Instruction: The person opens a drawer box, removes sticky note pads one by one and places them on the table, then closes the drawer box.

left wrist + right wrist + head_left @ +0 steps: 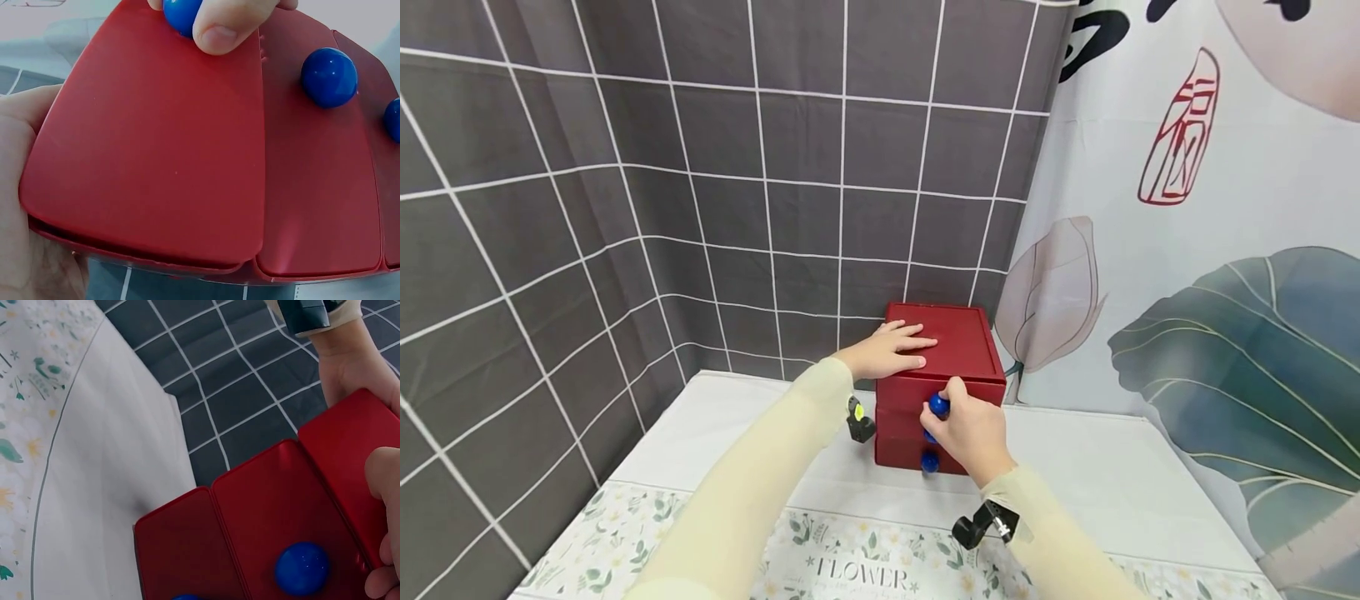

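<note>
A small red drawer cabinet (962, 333) has three stacked drawers, each with a round blue knob. My left hand (889, 352) lies on the left part of its top, fingers straight and spread. With thumb and finger, my right hand (973, 432) pinches the top knob (938, 405). In the left wrist view the top drawer (150, 150) stands slightly proud of the cabinet, a thin dark gap along its edge. The middle drawer (312, 187) and its knob (329, 77) sit below, flush in the front. The bottom knob (930, 462) shows under my right hand.
The cabinet stands on a white table (1075, 450) with a flower-print strip (865, 542) along its front. Behind it hangs a dark grid-patterned curtain (797, 208). A white printed curtain (1097, 333) hangs at the right, close to the cabinet.
</note>
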### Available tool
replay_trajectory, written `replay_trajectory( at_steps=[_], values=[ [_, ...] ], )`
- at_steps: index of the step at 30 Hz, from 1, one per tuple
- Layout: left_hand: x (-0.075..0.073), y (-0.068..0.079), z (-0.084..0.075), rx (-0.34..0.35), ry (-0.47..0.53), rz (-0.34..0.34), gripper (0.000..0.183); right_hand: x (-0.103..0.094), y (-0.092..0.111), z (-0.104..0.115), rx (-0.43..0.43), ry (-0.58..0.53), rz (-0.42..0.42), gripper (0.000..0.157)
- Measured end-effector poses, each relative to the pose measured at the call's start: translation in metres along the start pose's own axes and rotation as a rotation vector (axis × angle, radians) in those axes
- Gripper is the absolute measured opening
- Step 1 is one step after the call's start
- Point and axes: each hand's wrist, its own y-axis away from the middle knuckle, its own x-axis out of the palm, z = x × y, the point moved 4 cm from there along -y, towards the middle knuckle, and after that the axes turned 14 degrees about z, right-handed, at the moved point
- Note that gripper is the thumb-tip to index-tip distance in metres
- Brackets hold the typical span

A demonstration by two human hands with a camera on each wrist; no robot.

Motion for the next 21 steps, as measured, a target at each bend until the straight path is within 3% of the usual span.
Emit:
replay_trajectory(
  at_steps=[12,21],
  values=[
    [0.000,-0.002,0.004,0.011,-0.004,-0.016,0.052,-0.005,0.009,0.004,-0.051,-0.025,-0.086,0.033],
    [0.002,-0.003,0.004,-0.007,0.001,-0.009,0.052,-0.002,0.014,0.006,-0.043,-0.037,-0.098,0.033]
  ],
)
